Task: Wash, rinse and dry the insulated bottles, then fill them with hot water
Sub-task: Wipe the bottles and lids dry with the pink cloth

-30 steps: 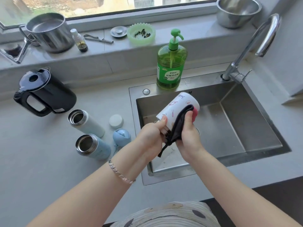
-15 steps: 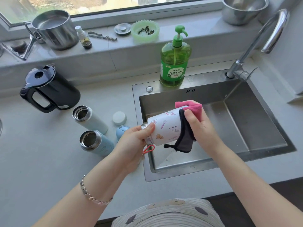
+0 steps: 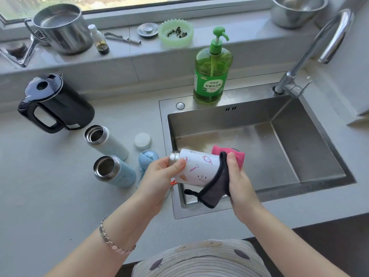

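Note:
Over the sink's front left corner I hold a white insulated bottle (image 3: 196, 168) with small drawings, lying sideways, its steel mouth pointing left. My left hand (image 3: 159, 176) grips it near the mouth. My right hand (image 3: 237, 180) wraps a pink and grey cloth (image 3: 215, 188) round its base end. Two open bottles stand on the counter to the left: a white one (image 3: 105, 142) and a light blue one (image 3: 114, 170). A white cap (image 3: 142, 141) and a blue lid (image 3: 147, 157) lie beside them.
A black electric kettle (image 3: 58, 104) stands at the left of the counter. Green dish soap (image 3: 212, 70) stands behind the steel sink (image 3: 309, 148), the tap (image 3: 311, 50) at its back right. The sill holds a steel pot (image 3: 61, 27), a steel bowl (image 3: 295, 9), a green dish and small items.
The bottle has tipped from base-up to lying sideways and come lower and nearer the sink's front edge. My right hand with the cloth has slid to its base end.

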